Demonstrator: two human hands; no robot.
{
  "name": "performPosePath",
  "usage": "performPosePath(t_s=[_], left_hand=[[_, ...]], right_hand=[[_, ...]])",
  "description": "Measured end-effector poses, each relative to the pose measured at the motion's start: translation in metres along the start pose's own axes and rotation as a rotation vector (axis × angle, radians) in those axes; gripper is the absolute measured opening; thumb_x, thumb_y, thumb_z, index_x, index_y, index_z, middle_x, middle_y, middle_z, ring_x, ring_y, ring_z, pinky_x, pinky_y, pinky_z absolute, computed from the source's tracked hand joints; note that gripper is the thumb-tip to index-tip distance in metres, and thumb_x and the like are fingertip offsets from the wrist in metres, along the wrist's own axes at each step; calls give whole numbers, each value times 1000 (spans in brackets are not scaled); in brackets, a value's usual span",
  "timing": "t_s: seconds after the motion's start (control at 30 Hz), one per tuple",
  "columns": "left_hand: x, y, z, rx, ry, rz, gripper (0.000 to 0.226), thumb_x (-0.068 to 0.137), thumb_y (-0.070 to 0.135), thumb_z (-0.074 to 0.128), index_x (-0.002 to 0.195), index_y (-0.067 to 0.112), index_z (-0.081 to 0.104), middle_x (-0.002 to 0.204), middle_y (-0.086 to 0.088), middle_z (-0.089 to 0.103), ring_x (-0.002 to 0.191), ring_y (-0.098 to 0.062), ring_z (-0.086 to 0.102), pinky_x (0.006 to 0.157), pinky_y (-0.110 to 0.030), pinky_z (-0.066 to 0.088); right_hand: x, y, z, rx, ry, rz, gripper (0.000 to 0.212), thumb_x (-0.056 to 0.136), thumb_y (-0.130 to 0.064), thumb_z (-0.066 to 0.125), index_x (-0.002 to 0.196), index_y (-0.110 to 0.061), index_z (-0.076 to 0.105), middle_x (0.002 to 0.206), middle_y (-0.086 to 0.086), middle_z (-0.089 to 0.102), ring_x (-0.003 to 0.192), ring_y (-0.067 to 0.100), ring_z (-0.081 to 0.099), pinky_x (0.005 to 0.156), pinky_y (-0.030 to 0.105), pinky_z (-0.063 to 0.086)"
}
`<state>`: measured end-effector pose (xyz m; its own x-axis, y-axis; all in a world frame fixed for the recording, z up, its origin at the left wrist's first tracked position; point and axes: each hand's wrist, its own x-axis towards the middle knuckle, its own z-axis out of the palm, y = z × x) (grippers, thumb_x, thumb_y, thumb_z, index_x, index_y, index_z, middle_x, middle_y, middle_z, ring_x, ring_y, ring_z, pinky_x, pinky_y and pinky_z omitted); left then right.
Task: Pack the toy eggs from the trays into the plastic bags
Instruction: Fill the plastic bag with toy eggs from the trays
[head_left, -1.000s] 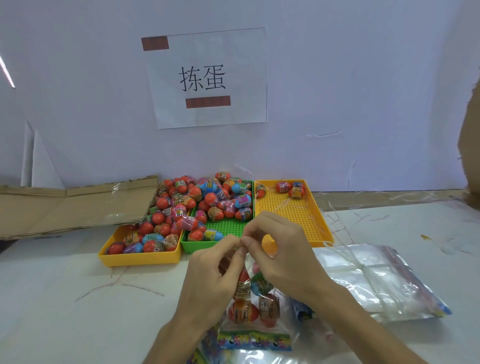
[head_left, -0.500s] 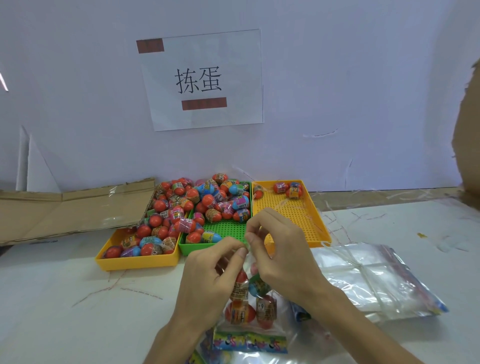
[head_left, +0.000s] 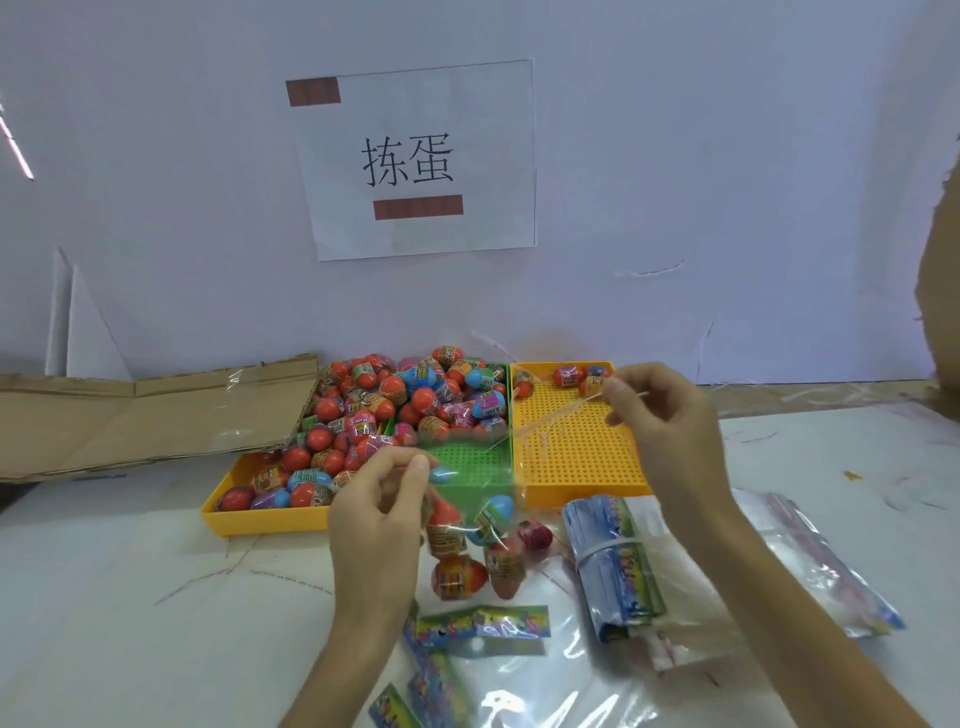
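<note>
White wall and a taped paper sign (head_left: 418, 158) back a pale table (head_left: 104, 597), with flattened cardboard (head_left: 130, 415) lying far out to the left of the hands.

Just behind the left hand (head_left: 379, 514) sit the trays: a yellow tray (head_left: 249, 512) and a green tray (head_left: 467, 467), both heaped with toy eggs (head_left: 395, 400). The left hand pinches the top corner of a clear plastic bag (head_left: 467, 551) between thumb and fingertips. Several eggs hang inside, directly below that pinch, and the bag's printed header card (head_left: 483, 621) rests on the table underneath.

Right of that pinch, the bag's mouth seems to stretch across to the right hand (head_left: 660, 415), which pinches a thin strip (head_left: 566, 415) of film over a second, nearly empty yellow tray (head_left: 576, 457). Whether this strip is a tear-off seal or the bag's far lip I cannot tell.

Below the right wrist lie a banded bundle of cards (head_left: 618, 566) and a stack of empty bags (head_left: 810, 551).

The main risk, as I judge it, is the thin film slipping from either pinch, since all the eggs' weight hangs from the left corner. A slip there would drop the bag and could spill the eggs across the table. Pulling the hands too far apart could tear the mouth. Loose film could also snag the eggs heaped just behind the left pinch and knock some out of the trays.
</note>
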<state>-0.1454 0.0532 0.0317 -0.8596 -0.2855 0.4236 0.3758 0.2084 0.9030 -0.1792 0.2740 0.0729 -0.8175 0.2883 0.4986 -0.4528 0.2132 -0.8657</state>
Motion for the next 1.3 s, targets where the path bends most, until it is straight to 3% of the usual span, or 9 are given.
performPosePath(t_s=[0.2,0.3,0.43,0.57,0.7,0.77,0.87,1.13,1.3], left_hand=[[0,-3,2,11,65,-11,23,100,13,58,83,19,71,66,-2,67,60,-17,61,50,-22,45],[2,-3,0,-18,67,-18,22,100,13,58,83,18,71,62,0,64,58,-11,57,51,-19,45],[0,2,2,10,3,45,20,100,14,58,85,19,71,63,-1,64,58,-11,59,52,-17,46],[-4,4,4,25,-52,99,21,99,18,59,85,27,71,64,-1,64,58,-14,59,53,-26,49],[-6,8,3,18,-62,131,16,94,33,56,86,34,70,65,-1,64,60,-17,61,56,-31,52],[-7,9,3,22,-62,137,15,94,35,56,87,35,70,66,-1,64,61,-17,61,56,-30,53],[-6,5,3,42,-33,104,18,97,30,58,85,32,70,65,0,64,61,-16,62,55,-27,52],[-2,-4,3,115,10,-1,22,100,17,60,83,23,72,61,2,65,57,-10,60,49,-18,43],[2,-5,0,72,23,-53,22,100,15,60,84,22,73,63,0,66,57,-7,58,51,-20,43]], right_hand=[[23,19,-28,-102,143,43,20,96,-13,66,79,-23,66,76,-1,64,76,23,61,75,37,50],[26,20,-37,-120,110,46,19,95,-14,67,81,-26,67,79,-2,67,73,23,64,71,33,49],[12,12,-19,-166,-137,-25,22,95,-15,69,107,-34,67,101,-13,72,63,27,64,58,24,53],[-5,8,1,-185,-470,-50,51,94,-26,69,141,-38,52,122,-21,66,77,18,69,73,28,59],[-14,10,9,-272,-638,-44,34,97,-23,67,128,-36,62,106,-15,71,93,1,66,82,20,53],[-14,10,10,-306,-631,-65,14,95,-17,69,104,-25,76,91,-8,74,87,6,66,79,26,54],[-12,9,8,-286,-570,-79,10,93,-16,71,85,-19,77,80,-4,73,79,11,66,76,32,54],[4,5,-13,-212,-343,-101,7,88,-21,77,84,-25,81,83,-10,76,87,6,68,77,11,46],[18,2,-34,-64,-279,67,12,87,-21,73,95,-21,82,100,-4,78,103,13,70,97,39,52]])
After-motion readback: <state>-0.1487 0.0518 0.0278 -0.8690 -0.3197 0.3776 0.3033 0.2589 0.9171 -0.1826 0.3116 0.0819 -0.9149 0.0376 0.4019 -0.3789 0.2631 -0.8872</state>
